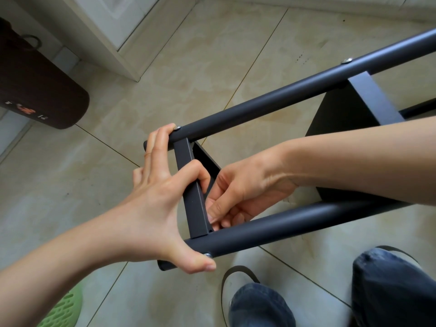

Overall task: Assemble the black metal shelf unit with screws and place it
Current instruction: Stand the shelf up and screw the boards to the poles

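Down on the tiled floor [193, 55] lies the black metal shelf unit [271, 107] on its side, with two long round poles. At far left sits a dark brown bag [40, 90], and a green slipper [63, 308] peeks in at the bottom. The left hand [155, 201] is spread wide over the end of the frame. Its fingertips touch the top pole by a silver screw [177, 127]. Its thumb presses by another screw [207, 255] on the bottom pole [295, 225]. The flat crossbar [191, 185] runs between the poles. The right hand [240, 192] reaches inside, fingers curled tight beside the crossbar. I cannot tell what they pinch. Knees in blue jeans [389, 286] show at bottom right.
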### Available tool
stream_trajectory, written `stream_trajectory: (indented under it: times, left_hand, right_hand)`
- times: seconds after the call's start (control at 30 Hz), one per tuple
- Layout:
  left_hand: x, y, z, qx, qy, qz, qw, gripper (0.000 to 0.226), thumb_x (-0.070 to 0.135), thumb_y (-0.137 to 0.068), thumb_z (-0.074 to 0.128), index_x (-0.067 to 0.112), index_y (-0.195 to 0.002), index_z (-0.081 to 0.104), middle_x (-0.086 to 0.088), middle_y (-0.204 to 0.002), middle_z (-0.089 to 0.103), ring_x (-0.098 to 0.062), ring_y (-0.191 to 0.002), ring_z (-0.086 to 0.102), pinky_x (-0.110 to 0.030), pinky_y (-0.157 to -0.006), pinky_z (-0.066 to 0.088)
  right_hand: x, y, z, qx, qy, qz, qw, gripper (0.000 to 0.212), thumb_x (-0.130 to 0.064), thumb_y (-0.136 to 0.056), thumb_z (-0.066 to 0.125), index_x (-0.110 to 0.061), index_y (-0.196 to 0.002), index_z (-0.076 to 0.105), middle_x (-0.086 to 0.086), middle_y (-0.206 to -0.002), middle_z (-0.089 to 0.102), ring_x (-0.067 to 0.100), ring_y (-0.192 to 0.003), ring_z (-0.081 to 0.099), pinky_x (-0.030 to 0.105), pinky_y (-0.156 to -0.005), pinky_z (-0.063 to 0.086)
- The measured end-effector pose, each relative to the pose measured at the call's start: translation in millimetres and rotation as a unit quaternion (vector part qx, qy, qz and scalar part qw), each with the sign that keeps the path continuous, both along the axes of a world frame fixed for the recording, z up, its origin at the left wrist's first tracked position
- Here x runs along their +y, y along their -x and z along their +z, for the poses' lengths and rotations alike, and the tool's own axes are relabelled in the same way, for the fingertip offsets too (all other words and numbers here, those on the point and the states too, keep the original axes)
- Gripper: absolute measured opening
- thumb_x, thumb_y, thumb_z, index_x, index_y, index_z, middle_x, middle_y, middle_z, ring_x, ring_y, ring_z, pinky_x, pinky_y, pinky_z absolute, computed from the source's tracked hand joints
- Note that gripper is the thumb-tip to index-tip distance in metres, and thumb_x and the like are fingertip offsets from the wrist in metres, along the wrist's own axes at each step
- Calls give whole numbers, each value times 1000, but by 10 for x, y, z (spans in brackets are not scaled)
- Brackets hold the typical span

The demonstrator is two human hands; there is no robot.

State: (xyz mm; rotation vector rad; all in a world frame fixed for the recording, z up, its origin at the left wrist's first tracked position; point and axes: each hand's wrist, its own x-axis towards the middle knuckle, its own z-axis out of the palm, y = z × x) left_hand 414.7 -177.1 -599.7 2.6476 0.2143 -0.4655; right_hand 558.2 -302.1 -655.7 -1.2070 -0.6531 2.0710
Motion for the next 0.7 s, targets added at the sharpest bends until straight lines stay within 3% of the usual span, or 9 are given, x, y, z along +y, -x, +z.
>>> stream_trajectory:
  times: [0.23,0.37,0.5,0.7]
  left_hand:
    - [-10,-1,3,3,3,7,1000,87,75,-25,70,44,-98,36,15,-154,-25,-19,-148,-29,-56,-115,13]
    - [-10,-2,-3,-4,0,2,1000,86,75,-24,70,44,-98,36,17,-154,-24,-21,-149,-24,-51,-113,15]
    - [-2,4,-11,-8,0,-2,1000,87,76,-24,70,47,-99,36,17,-154,-24,-21,-149,-24,-45,-108,12]
    - [-14,-6,-12,-16,-7,-6,1000,86,77,-24,68,45,-97,35,13,-154,-20,-18,-148,-23,-49,-107,19]
  right_hand:
    - [11,25,-42,9,39,6,999,24,-11,-95,57,-5,-73,66,3,-62,64,7,-51,59,18,-50,50]
    - [6,15,-36,22,26,-2,999,31,-8,-95,56,-7,-67,69,5,-66,65,8,-53,56,17,-51,47]
    - [21,-11,-11,19,15,18,1000,21,-3,-96,54,-4,-77,64,3,-65,65,7,-54,55,15,-52,44]
    - [28,-5,-14,16,42,20,999,19,-8,-95,57,-3,-78,64,3,-62,64,7,-51,56,16,-48,47]
